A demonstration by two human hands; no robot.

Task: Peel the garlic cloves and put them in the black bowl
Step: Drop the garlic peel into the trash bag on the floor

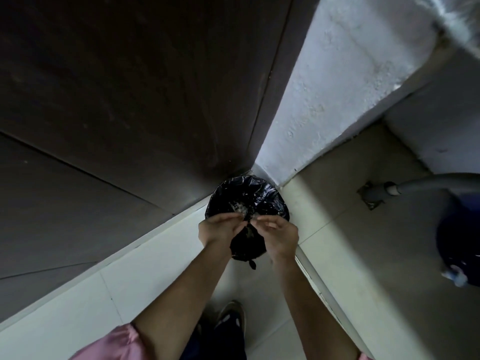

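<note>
No garlic cloves and no black bowl anywhere in view. Instead, a bin lined with a black plastic bag (248, 197), tucked into the corner where a dark wooden door (124, 100) meets a rough whitewashed wall (337, 87). Pale papery flakes (240, 209) scattered on the liner inside — too small and blurred to name for certain. A loose fold of the same black plastic (246, 245) hanging down the near side of the bin, ending in a small knot.

Just above the bin's near rim, both hands held close together, fingertips nearly meeting. Left hand (217, 228) with fingers curled inward, thumb toward the fingertips; right hand (279, 235) likewise curled. Grip of either hand — impossible to tell whether anything is pinched there, the fingertips being blurred against the black plastic. Bare forearms reaching up from the bottom edge, pink sleeves (111, 344) at the elbows.

Underfoot, pale floor tiles (272, 333) and one dark shoe (232, 320). Off to the right, a grey hose (428, 184) running to a fitting near the wall, with a dark blue rounded object (457, 242) below it at the frame's edge.
</note>
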